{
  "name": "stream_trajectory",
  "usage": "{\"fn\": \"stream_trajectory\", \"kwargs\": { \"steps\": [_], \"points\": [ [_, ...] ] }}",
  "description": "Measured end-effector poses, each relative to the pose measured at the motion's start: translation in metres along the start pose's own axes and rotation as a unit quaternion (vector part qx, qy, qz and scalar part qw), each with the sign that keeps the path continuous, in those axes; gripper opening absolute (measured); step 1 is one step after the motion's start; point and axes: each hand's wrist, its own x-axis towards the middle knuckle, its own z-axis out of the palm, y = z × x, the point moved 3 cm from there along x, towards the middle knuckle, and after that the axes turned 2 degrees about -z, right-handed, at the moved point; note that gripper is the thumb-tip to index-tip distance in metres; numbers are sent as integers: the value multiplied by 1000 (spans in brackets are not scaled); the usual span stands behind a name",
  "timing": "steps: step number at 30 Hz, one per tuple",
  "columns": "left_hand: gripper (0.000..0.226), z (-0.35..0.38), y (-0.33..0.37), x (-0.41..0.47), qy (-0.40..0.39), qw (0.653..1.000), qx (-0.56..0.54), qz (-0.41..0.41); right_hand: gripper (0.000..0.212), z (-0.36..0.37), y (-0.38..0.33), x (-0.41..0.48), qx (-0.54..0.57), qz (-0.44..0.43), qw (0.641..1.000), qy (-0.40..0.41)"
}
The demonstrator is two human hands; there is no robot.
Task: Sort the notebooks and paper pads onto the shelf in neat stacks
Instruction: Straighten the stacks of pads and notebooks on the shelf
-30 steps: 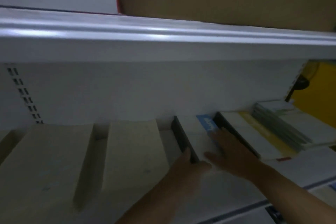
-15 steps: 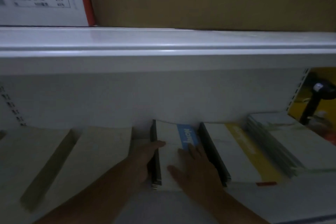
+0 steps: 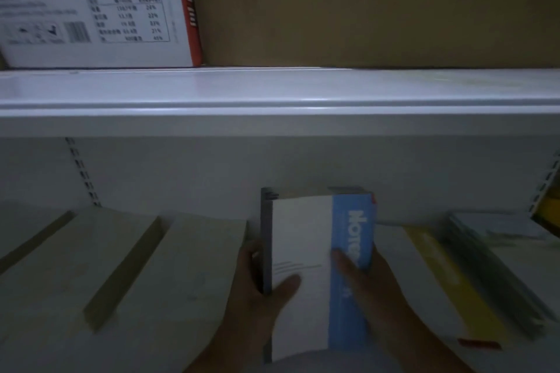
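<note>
A stack of white notebooks with a blue band (image 3: pixel 303 233) is raised between my two hands over the lower shelf (image 3: pixel 212 351), its top cover facing me. My left hand (image 3: pixel 260 288) clasps the dark spiral side, thumb across the cover. My right hand (image 3: pixel 369 278) holds the blue-band side, fingers lying on the cover. To the right lies a white stack with a yellow band (image 3: pixel 436 275), then a stack of pale green-edged pads (image 3: pixel 497 254). Beige paper pads (image 3: pixel 188 269) fill the shelf to the left.
The upper shelf's white front lip (image 3: pixel 272 106) hangs just above the notebooks. On it stand a white printed carton (image 3: pixel 91 9) and a brown cardboard box (image 3: pixel 363 6). A slotted upright (image 3: pixel 83 172) runs down the back panel at the left.
The blue-band notebook stack has come up off the shelf and toward me between both hands. My view has shifted right and closer.
</note>
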Motion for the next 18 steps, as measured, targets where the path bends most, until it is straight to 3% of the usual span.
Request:
{"fn": "stream_trajectory", "kwargs": {
  "steps": [4, 8, 11, 14, 16, 18],
  "points": [
    [57, -5, -3, -2, -15, 997, 60, 49, 60, 0, -4, -11, 0, -84, 995, 45],
    [64, -1, -21, -7, 14, 1000, 21, 14, 70, 4, 4, -19, -26, -112, 992, 57],
    [63, 2, -24, -8, 6, 999, 43, 23, 62, 4, 12, -21, -38, -118, 990, 72],
    [67, 3, -19, -9, -1, 998, 39, 50, 77, -1, 13, -20, -22, -114, 992, 46],
    [61, 8, -11, -14, 55, 995, 20, 80, 73, -2, 10, -22, 7, -117, 992, 49],
    [37, 14, -2, -20, 130, 987, 26, 90, 57, 0, 7, -28, -6, -128, 990, 64]
  ]
}}
